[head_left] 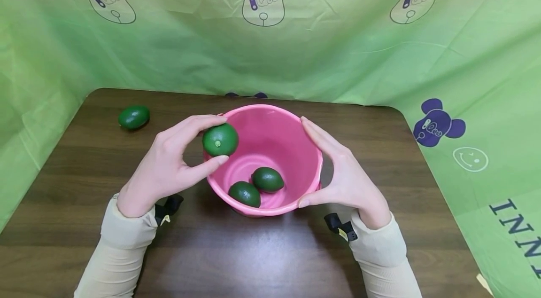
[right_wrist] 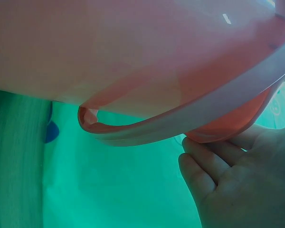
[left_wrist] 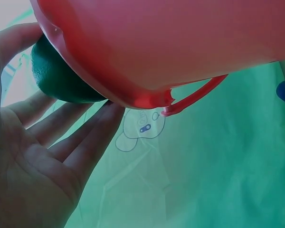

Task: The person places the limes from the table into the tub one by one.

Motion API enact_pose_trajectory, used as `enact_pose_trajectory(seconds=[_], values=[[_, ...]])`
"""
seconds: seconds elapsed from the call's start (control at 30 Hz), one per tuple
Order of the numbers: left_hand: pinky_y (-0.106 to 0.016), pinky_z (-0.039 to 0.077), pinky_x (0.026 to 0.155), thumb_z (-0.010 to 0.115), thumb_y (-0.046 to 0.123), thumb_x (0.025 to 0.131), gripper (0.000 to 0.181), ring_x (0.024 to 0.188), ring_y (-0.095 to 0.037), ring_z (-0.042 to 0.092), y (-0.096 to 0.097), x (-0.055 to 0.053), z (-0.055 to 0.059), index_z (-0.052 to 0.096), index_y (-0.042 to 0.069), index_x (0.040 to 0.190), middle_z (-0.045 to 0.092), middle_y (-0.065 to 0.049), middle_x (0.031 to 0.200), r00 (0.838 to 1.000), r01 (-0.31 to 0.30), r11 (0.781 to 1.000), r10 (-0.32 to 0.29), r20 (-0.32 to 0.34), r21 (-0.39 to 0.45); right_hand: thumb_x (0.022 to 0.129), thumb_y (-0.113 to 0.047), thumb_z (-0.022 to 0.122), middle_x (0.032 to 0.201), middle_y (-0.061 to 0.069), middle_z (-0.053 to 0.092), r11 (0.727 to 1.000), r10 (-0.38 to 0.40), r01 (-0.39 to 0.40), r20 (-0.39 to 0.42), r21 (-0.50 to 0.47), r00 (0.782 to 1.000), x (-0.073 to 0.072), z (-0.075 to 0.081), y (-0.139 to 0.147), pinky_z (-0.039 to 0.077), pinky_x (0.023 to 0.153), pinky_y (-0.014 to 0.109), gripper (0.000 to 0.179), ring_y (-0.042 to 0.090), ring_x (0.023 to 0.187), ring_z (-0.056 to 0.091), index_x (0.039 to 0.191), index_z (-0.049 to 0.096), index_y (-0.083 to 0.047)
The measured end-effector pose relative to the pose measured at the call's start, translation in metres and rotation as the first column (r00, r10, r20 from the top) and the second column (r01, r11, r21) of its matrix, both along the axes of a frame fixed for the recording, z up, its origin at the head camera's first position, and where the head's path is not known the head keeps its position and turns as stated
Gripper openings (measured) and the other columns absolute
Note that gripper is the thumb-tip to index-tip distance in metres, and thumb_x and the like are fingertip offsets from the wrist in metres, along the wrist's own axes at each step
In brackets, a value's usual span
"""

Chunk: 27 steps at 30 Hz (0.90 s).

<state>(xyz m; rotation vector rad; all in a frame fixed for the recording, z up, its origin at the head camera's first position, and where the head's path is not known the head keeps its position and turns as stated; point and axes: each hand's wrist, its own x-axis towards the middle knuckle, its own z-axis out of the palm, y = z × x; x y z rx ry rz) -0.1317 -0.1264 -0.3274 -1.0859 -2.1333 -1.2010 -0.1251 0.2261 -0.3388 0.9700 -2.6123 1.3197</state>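
Note:
My left hand point(head_left: 171, 154) holds a green lime point(head_left: 220, 140) between thumb and fingers, over the left rim of a pink bucket point(head_left: 291, 138). In the left wrist view, this lime point(left_wrist: 61, 78) shows just past the bucket's rim, with fingers behind it. On the bucket's right side, my right hand point(head_left: 344, 173) grips the rim, thumb at the front and fingers farther back. Its fingertips meet the rim's underside in the right wrist view. Two more limes point(head_left: 268, 179) lie together on the bucket's floor.
Another lime point(head_left: 134, 117) lies at the back left of the brown wooden table point(head_left: 76, 185). A green cloth point(head_left: 338, 63) printed with bear heads hangs behind the table and along its sides. The bucket's handle point(right_wrist: 147, 130) hangs down along its outside.

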Motion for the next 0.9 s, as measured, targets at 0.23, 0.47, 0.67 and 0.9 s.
enact_pose_trajectory(seconds=[0.23, 0.47, 0.67, 0.9], values=[[-0.030, 0.048, 0.100, 0.077, 0.033, 0.091, 0.051, 0.115, -0.019, 0.063, 0.0000, -0.0018, -0.0007, 0.066, 0.003, 0.130, 0.067, -0.002, 0.127, 1.000, 0.008, 1.000, -0.008, -0.029, -0.013, 0.042, -0.030, 0.106, 0.164, 0.001, 0.031, 1.000, 0.004, -0.004, -0.005, 0.001, 1.000, 0.0000, -0.0004, -0.0004, 0.026, 0.119, 0.044, 0.143, 0.023, 0.149, 0.027, 0.162, 0.030, -0.017], [-0.030, 0.047, 0.101, 0.073, 0.041, 0.094, 0.052, 0.117, -0.018, 0.063, -0.0023, -0.0028, -0.0029, 0.066, 0.006, 0.131, 0.067, -0.003, 0.127, 1.000, -0.019, 0.999, 0.018, -0.023, -0.035, 0.042, -0.030, 0.107, 0.164, 0.001, 0.031, 1.000, 0.005, -0.005, -0.010, -0.001, 1.000, -0.0003, -0.0003, -0.0005, 0.025, 0.119, 0.043, 0.143, 0.023, 0.149, 0.027, 0.162, 0.030, -0.016], [-0.032, 0.046, 0.103, 0.072, 0.044, 0.094, 0.055, 0.120, -0.018, 0.061, -0.0034, -0.0028, -0.0039, 0.065, 0.007, 0.134, 0.065, 0.000, 0.132, 0.999, -0.033, 0.998, 0.033, -0.005, -0.052, 0.042, -0.031, 0.107, 0.164, 0.002, 0.031, 1.000, 0.009, -0.009, -0.017, -0.003, 1.000, -0.0004, -0.0004, -0.0006, 0.026, 0.119, 0.042, 0.143, 0.024, 0.149, 0.028, 0.161, 0.031, -0.015], [-0.033, 0.045, 0.105, 0.070, 0.046, 0.095, 0.057, 0.123, -0.020, 0.060, -0.0036, -0.0032, -0.0038, 0.064, 0.008, 0.137, 0.063, -0.001, 0.136, 0.999, -0.036, 0.998, 0.036, -0.011, -0.053, 0.041, -0.032, 0.107, 0.164, 0.000, 0.031, 1.000, 0.000, 0.000, -0.013, 0.007, 1.000, -0.0005, -0.0010, -0.0003, 0.025, 0.119, 0.042, 0.144, 0.023, 0.149, 0.028, 0.162, 0.031, -0.017]])
